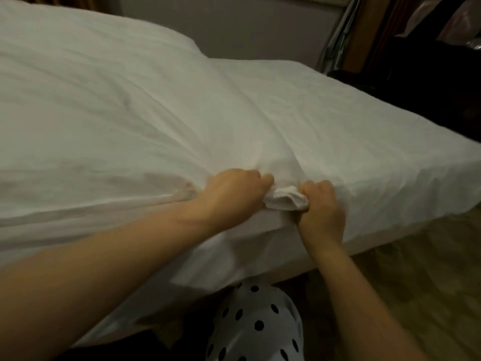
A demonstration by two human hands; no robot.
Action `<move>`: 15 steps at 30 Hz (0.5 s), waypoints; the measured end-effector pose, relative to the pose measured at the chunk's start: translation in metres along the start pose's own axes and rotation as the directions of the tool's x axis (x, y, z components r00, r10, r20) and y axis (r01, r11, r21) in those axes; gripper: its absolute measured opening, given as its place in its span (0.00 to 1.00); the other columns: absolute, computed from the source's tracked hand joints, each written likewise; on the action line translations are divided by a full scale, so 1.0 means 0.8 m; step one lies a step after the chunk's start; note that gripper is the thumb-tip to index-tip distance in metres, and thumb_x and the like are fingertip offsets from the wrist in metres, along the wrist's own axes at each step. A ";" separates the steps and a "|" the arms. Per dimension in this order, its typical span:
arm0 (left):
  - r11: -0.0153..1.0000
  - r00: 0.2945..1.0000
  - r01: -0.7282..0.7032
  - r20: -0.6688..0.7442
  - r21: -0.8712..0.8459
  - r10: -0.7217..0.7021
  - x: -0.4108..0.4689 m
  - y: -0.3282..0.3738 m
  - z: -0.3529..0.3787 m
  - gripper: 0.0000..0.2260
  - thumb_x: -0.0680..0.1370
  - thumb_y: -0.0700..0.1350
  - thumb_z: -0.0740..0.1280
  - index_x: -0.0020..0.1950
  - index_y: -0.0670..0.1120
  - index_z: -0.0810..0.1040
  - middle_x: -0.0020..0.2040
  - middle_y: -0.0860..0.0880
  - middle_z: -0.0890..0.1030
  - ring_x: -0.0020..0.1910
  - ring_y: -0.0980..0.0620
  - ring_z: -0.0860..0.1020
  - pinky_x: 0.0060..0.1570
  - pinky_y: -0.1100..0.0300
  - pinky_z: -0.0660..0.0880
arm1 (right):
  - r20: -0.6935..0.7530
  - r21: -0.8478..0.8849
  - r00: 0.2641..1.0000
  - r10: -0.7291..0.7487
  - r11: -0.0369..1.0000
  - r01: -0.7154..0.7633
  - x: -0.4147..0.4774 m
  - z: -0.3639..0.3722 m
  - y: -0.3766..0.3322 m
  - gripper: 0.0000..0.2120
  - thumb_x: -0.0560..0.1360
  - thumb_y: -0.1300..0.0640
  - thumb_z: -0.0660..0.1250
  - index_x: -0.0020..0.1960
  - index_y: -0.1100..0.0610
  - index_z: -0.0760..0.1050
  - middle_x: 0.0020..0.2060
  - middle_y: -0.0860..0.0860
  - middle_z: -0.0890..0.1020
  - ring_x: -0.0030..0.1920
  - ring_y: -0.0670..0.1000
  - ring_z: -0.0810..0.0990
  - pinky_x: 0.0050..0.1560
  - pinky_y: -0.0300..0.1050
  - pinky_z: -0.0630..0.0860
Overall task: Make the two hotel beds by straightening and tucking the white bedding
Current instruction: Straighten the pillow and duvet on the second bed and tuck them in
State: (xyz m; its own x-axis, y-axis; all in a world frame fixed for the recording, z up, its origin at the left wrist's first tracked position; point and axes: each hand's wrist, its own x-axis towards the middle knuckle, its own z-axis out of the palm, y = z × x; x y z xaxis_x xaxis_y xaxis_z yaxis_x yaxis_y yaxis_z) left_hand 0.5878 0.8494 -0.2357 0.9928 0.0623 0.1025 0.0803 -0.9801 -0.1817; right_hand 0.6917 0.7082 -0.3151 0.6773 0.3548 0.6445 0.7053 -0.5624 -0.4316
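Head view, the only one. The person leans over the near edge of the bed (390,204). The left hand (234,190) and right hand (322,208) sit close together at that edge. Both hands are fisted, and each grips one end of a small wad of white bedding (285,199) bunched between them.

Likely reason: slack is gathered at one spot so it can be pulled taut and pushed under the mattress. Creases fan out from the wad across the top, so the cloth looks under tension there.

The puffy, wrinkled duvet (78,87) covers the left part of the bed. The flatter sheet (338,113) covers the right part and lies fairly smooth out to the corner. A loose flap (208,269) hangs untucked below the edge, under the left forearm.

Judgement: the tuck on this side is in hand, not finished. The second bed is not in view.

A polka-dot garment (255,321) shows at the bottom, the floor (416,269) at right, and dark furniture (429,74) past the far corner.
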 end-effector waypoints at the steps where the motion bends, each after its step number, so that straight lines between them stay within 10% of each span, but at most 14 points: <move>1: 1.000 0.999 0.011 -0.050 -0.006 -0.012 0.005 -0.004 0.002 0.14 0.79 0.51 0.59 0.61 0.45 0.66 0.56 0.43 0.75 0.54 0.39 0.76 0.41 0.52 0.66 | 0.005 0.016 0.999 0.043 0.999 -0.043 0.010 -0.004 -0.006 0.03 0.75 0.64 0.63 0.43 0.57 0.72 0.38 0.49 0.72 0.34 0.56 0.72 0.29 0.38 0.61; 11: 0.999 0.949 -0.023 -0.315 -0.022 0.015 0.001 0.008 -0.081 0.11 0.79 0.49 0.59 0.59 0.46 0.66 0.45 0.47 0.68 0.42 0.46 0.68 0.39 0.56 0.58 | -0.286 -0.273 0.848 -0.446 0.886 0.375 0.084 -0.046 -0.039 0.12 0.69 0.60 0.72 0.34 0.57 0.69 0.28 0.56 0.72 0.25 0.55 0.69 0.26 0.40 0.56; 15: 0.988 0.969 -0.001 -0.244 0.153 0.039 -0.034 -0.008 -0.022 0.16 0.68 0.50 0.65 0.54 0.45 0.73 0.47 0.43 0.75 0.42 0.39 0.75 0.34 0.53 0.65 | -0.096 -0.086 0.977 -0.192 0.979 0.184 0.008 0.000 0.006 0.07 0.70 0.59 0.64 0.41 0.53 0.65 0.35 0.56 0.73 0.31 0.57 0.71 0.31 0.42 0.58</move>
State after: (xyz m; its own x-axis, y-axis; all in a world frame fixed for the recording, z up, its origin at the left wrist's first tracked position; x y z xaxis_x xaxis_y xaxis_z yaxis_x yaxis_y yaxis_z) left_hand 0.5591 0.8507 -0.2200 0.9433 -0.0238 0.3310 0.0919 -0.9397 -0.3294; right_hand 0.6999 0.7077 -0.3133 0.5062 0.3831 0.7726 0.7973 -0.5494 -0.2500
